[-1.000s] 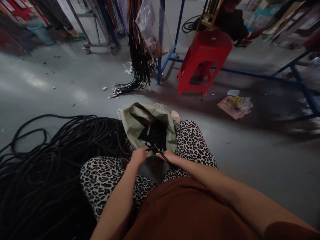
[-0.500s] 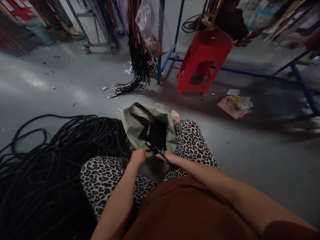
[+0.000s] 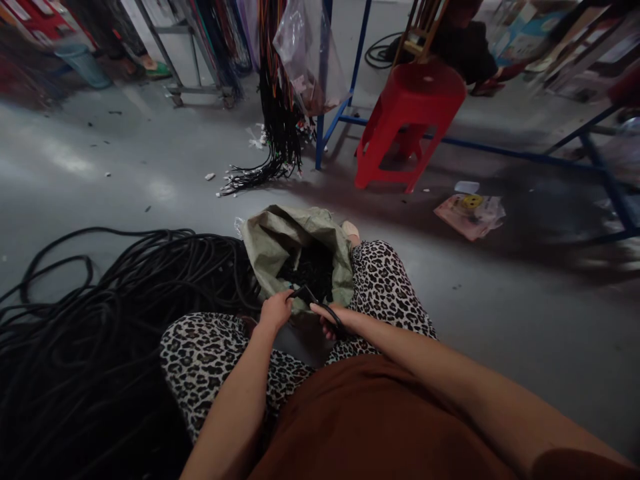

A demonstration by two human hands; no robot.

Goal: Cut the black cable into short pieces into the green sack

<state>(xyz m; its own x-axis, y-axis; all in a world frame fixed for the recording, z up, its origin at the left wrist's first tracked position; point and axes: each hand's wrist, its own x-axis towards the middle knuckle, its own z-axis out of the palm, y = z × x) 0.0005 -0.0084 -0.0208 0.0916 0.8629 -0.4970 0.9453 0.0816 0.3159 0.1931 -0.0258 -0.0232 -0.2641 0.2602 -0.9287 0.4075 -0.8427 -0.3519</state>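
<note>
Over the near rim of an open greenish woven sack (image 3: pixel 261 248), my left hand (image 3: pixel 277 311) is closed on a short black cable end (image 3: pixel 299 292) that points toward the right. My right hand (image 3: pixel 334 317) grips scissors with black handles (image 3: pixel 334 319); their blades (image 3: pixel 311 295) reach up and left, close to the cable end. Whether the blades touch the cable cannot be made out. Dark scraps (image 3: pixel 313 267) lie inside the sack, which stands between my knees. Beside my left leg spreads a large heap of black cable (image 3: pixel 125 300) in loose loops.
Ahead, black wires with white ends (image 3: pixel 277 143) hang from a blue frame (image 3: pixel 319 143) down to the floor. A red stool (image 3: pixel 410 127) stands beside it. A plastic bag (image 3: pixel 470 215) lies on the floor at right. Another person (image 3: pixel 463 50) sits behind the stool.
My right hand has turned, tipping the scissors' handles lower and curling the fingers. The cable end in my left hand has risen slightly. Sack and cable heap stay put.
</note>
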